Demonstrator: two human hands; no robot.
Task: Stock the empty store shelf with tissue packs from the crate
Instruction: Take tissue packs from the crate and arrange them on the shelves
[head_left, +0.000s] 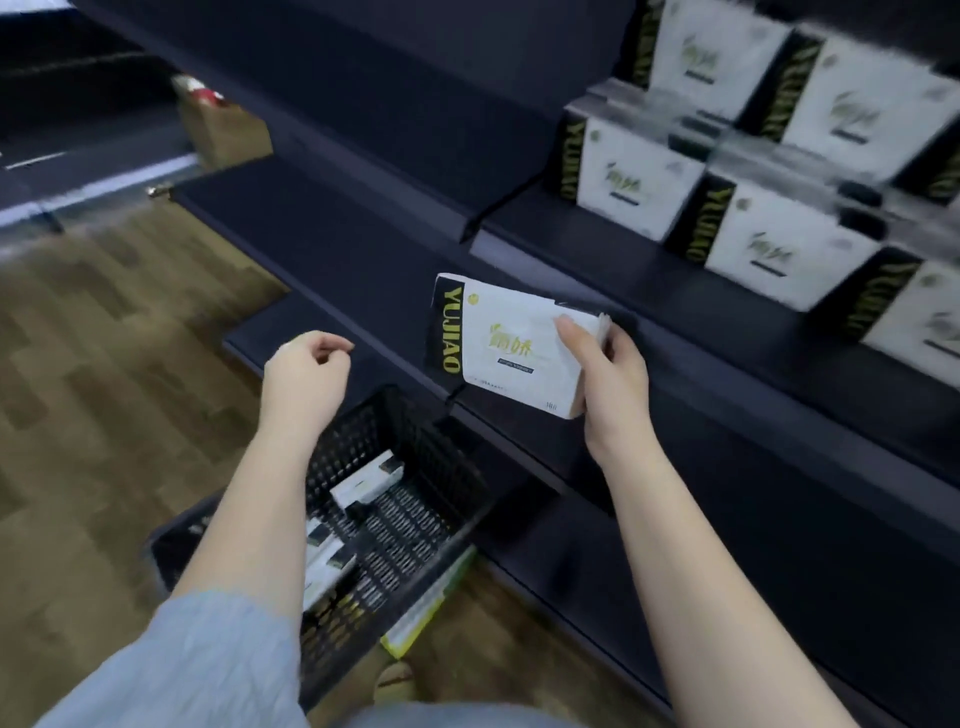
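My right hand (608, 364) grips a white tissue pack (498, 338) with a black and yellow side strip, held in front of the dark shelf (363, 249). Thumb lies on the pack's front, fingers wrap its right end. My left hand (306, 369) hovers above the black crate (415, 467), fingers loosely curled and holding nothing. Down in the crate lie a few more tissue packs (366, 480). Several identical packs (779, 234) stand in rows on the shelf to the upper right.
A cardboard box (223, 124) sits at the far end of the shelving. Wood-pattern floor (104, 364) spreads to the left. A yellow-green flat item (431, 603) lies under the crate's right side. More dark shelf boards run below.
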